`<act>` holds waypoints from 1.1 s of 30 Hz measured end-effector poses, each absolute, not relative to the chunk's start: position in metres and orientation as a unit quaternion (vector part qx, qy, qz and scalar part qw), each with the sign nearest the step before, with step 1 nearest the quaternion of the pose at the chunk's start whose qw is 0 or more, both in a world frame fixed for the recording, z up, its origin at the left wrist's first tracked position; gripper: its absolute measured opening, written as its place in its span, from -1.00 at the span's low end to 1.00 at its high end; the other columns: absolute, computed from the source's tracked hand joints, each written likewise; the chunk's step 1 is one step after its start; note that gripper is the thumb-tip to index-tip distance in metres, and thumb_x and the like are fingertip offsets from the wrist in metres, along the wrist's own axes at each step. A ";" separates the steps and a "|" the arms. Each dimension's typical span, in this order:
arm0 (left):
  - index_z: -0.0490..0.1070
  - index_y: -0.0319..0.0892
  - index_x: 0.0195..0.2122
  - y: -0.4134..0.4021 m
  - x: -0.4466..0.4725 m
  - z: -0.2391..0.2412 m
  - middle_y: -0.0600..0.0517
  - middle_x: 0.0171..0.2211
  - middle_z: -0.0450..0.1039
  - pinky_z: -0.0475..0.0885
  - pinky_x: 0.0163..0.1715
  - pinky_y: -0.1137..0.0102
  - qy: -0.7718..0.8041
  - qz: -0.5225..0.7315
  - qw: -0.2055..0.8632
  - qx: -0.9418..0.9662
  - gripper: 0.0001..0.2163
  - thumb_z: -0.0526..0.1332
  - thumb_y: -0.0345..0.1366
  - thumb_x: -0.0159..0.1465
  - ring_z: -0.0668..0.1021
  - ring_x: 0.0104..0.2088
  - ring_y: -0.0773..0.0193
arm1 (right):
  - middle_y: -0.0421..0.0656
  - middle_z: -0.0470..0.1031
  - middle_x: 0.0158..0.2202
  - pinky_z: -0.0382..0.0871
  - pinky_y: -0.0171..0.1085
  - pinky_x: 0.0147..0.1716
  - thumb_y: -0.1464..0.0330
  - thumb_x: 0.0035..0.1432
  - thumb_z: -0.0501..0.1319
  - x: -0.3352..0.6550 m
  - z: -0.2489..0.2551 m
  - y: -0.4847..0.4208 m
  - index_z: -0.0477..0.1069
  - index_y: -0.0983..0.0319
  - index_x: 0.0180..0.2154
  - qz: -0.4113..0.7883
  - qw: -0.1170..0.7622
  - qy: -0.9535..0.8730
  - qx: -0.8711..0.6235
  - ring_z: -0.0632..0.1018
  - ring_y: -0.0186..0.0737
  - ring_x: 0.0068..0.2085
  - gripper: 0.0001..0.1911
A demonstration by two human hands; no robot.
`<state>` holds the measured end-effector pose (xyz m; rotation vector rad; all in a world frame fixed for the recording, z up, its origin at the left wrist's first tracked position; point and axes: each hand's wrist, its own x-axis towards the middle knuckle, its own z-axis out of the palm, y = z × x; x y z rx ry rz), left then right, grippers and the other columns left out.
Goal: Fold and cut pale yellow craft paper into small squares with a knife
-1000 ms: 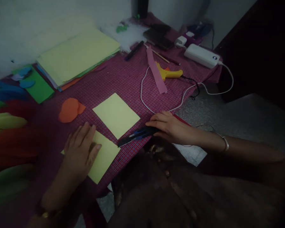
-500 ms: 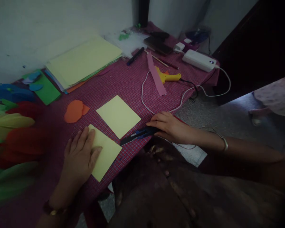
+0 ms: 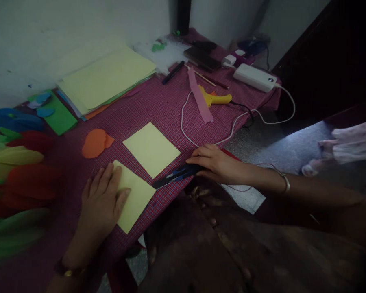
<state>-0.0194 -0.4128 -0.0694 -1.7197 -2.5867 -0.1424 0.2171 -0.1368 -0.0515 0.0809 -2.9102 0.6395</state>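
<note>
My left hand [image 3: 100,199] lies flat, fingers stretched, on the left part of a pale yellow paper piece [image 3: 137,197] near the table's front edge. Just beyond it lies a second pale yellow square [image 3: 151,149]. My right hand [image 3: 215,162] rests at the front edge with its fingers curled over the dark handle end of a slim blue-and-black tool [image 3: 173,176]. Its exact kind is unclear in the dim light. The tool's pointed end lies by the corner of the first paper piece. Orange paper cutouts [image 3: 94,143] lie beyond my left hand.
Colourful paper flowers [image 3: 27,179] crowd the left side. A stack of paper sheets [image 3: 110,77] lies by the wall. Beyond my right hand are a yellow glue gun [image 3: 219,99], a pink strip [image 3: 200,97], a white power bank [image 3: 255,77] and its looping cable [image 3: 182,120].
My hands, the papers and the tool stay practically where they were. On the floor at the right, a person in a pale patterned garment has shifted position.
</note>
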 end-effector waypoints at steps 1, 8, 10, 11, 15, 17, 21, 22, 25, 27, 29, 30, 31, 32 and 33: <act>-0.27 -0.04 0.36 -0.413 -0.019 -0.069 -0.11 0.36 -0.10 -0.01 0.22 -0.05 -0.832 -0.046 0.017 -0.552 -0.39 -0.04 -0.15 0.33 0.07 0.31 -0.09 | 0.02 0.38 -0.06 0.25 -0.11 -0.08 0.33 0.21 0.17 0.216 -0.051 -0.137 0.32 0.30 0.07 0.215 0.078 -0.973 0.030 0.38 -0.11 -0.07 -0.60; -0.16 -0.13 0.35 -0.412 -0.019 -0.069 -0.16 0.34 -0.04 -0.01 0.23 -0.03 -0.836 -0.038 0.020 -0.546 -0.42 -0.07 -0.12 0.33 0.09 0.30 -0.08 | 0.04 0.38 -0.04 0.22 -0.10 -0.05 0.34 0.21 0.17 0.201 -0.047 -0.140 0.31 0.31 0.08 0.220 0.061 -0.972 0.061 0.36 -0.10 -0.04 -0.59; -0.11 -0.16 0.34 -0.412 -0.019 -0.070 -0.18 0.33 -0.03 -0.02 0.23 -0.02 -0.837 -0.039 0.022 -0.545 -0.44 -0.10 -0.11 0.34 0.09 0.30 -0.08 | 0.04 0.38 -0.04 0.22 -0.09 -0.04 0.34 0.20 0.18 0.197 -0.047 -0.141 0.31 0.30 0.08 0.220 0.060 -0.971 0.070 0.36 -0.09 -0.03 -0.58; -0.08 -0.18 0.33 -0.412 -0.018 -0.070 -0.18 0.33 -0.02 -0.02 0.23 -0.02 -0.838 -0.040 0.023 -0.544 -0.44 -0.12 -0.10 0.34 0.10 0.30 -0.08 | 0.05 0.38 -0.04 0.21 -0.08 -0.04 0.34 0.20 0.18 0.195 -0.047 -0.142 0.31 0.30 0.08 0.219 0.060 -0.971 0.074 0.36 -0.08 -0.03 -0.58; -0.03 -0.21 0.32 -0.411 -0.017 -0.070 -0.19 0.32 0.00 -0.03 0.24 0.00 -0.840 -0.044 0.023 -0.540 -0.45 -0.12 -0.09 0.34 0.10 0.30 -0.07 | 0.05 0.38 -0.04 0.20 -0.08 -0.05 0.35 0.20 0.17 0.192 -0.044 -0.141 0.31 0.29 0.08 0.213 0.055 -0.972 0.085 0.36 -0.08 -0.03 -0.59; -0.04 -0.20 0.32 -0.411 -0.017 -0.069 -0.18 0.33 0.00 -0.03 0.24 0.01 -0.840 -0.045 0.023 -0.540 -0.44 -0.11 -0.09 0.34 0.09 0.30 -0.05 | 0.04 0.38 -0.04 0.21 -0.10 -0.06 0.36 0.21 0.16 0.191 -0.042 -0.140 0.32 0.28 0.08 0.210 0.048 -0.973 0.083 0.36 -0.08 -0.03 -0.61; 0.10 -0.09 0.28 -0.411 -0.019 -0.069 -0.14 0.35 -0.07 0.00 0.22 -0.03 -0.835 -0.024 0.024 -0.550 -0.50 -0.08 -0.10 0.33 0.08 0.30 -0.10 | 0.03 0.38 -0.04 0.22 -0.10 -0.05 0.36 0.22 0.15 0.185 -0.041 -0.141 0.32 0.28 0.09 0.203 0.043 -0.974 0.086 0.37 -0.09 -0.04 -0.61; 0.15 -0.07 0.26 -0.411 -0.019 -0.068 -0.14 0.35 -0.07 0.02 0.20 -0.05 -0.833 -0.017 0.024 -0.553 -0.52 -0.07 -0.10 0.33 0.09 0.30 -0.13 | 0.04 0.38 -0.05 0.23 -0.09 -0.05 0.35 0.22 0.15 0.183 -0.041 -0.143 0.32 0.28 0.09 0.203 0.044 -0.974 0.092 0.37 -0.09 -0.04 -0.61; 0.22 -0.06 0.23 -0.411 -0.019 -0.067 -0.17 0.34 -0.05 0.06 0.18 -0.07 -0.832 -0.006 0.023 -0.555 -0.54 -0.06 -0.10 0.33 0.12 0.28 -0.15 | 0.05 0.39 -0.06 0.25 -0.10 -0.04 0.34 0.22 0.16 0.182 -0.043 -0.147 0.32 0.30 0.09 0.211 0.049 -0.970 0.110 0.38 -0.10 -0.05 -0.59; 0.22 -0.07 0.23 -0.410 -0.019 -0.066 -0.18 0.33 -0.03 0.06 0.18 -0.08 -0.834 -0.006 0.021 -0.551 -0.54 -0.06 -0.10 0.34 0.12 0.28 -0.15 | 0.05 0.39 -0.05 0.26 -0.10 -0.04 0.36 0.22 0.15 0.187 -0.043 -0.149 0.31 0.31 0.11 0.221 0.053 -0.968 0.110 0.38 -0.10 -0.04 -0.58; 0.22 -0.06 0.23 -0.409 -0.018 -0.065 -0.16 0.33 -0.02 0.06 0.18 -0.07 -0.837 -0.009 0.019 -0.546 -0.53 -0.06 -0.09 0.33 0.13 0.28 -0.14 | 0.05 0.39 -0.06 0.28 -0.10 -0.05 0.36 0.22 0.15 0.194 -0.044 -0.150 0.31 0.31 0.10 0.228 0.056 -0.967 0.100 0.39 -0.10 -0.05 -0.58; 0.22 -0.05 0.23 -0.409 -0.017 -0.065 -0.15 0.33 -0.02 0.07 0.18 -0.07 -0.839 -0.010 0.017 -0.544 -0.53 -0.06 -0.08 0.33 0.13 0.28 -0.13 | 0.05 0.40 -0.07 0.29 -0.10 -0.06 0.36 0.22 0.15 0.198 -0.045 -0.150 0.31 0.31 0.10 0.229 0.058 -0.967 0.092 0.39 -0.10 -0.05 -0.59; 0.22 -0.04 0.23 -0.409 -0.017 -0.065 -0.13 0.33 -0.02 0.07 0.18 -0.06 -0.840 -0.012 0.016 -0.541 -0.53 -0.06 -0.07 0.33 0.13 0.28 -0.13 | 0.05 0.40 -0.07 0.30 -0.09 -0.07 0.36 0.22 0.16 0.200 -0.045 -0.151 0.32 0.31 0.09 0.229 0.060 -0.968 0.083 0.40 -0.09 -0.06 -0.60; 0.21 -0.02 0.23 -0.409 -0.017 -0.065 -0.12 0.33 -0.01 0.06 0.19 -0.05 -0.842 -0.013 0.015 -0.540 -0.53 -0.06 -0.06 0.33 0.13 0.28 -0.12 | 0.05 0.40 -0.08 0.31 -0.09 -0.08 0.35 0.21 0.16 0.202 -0.046 -0.153 0.33 0.30 0.08 0.227 0.062 -0.969 0.073 0.40 -0.09 -0.06 -0.61; 0.21 0.00 0.23 -0.409 -0.016 -0.065 -0.11 0.33 -0.01 0.06 0.19 -0.05 -0.843 -0.014 0.015 -0.538 -0.53 -0.05 -0.06 0.33 0.13 0.28 -0.11 | 0.04 0.40 -0.08 0.32 -0.08 -0.09 0.35 0.21 0.16 0.203 -0.047 -0.156 0.34 0.30 0.07 0.226 0.066 -0.970 0.065 0.41 -0.08 -0.07 -0.61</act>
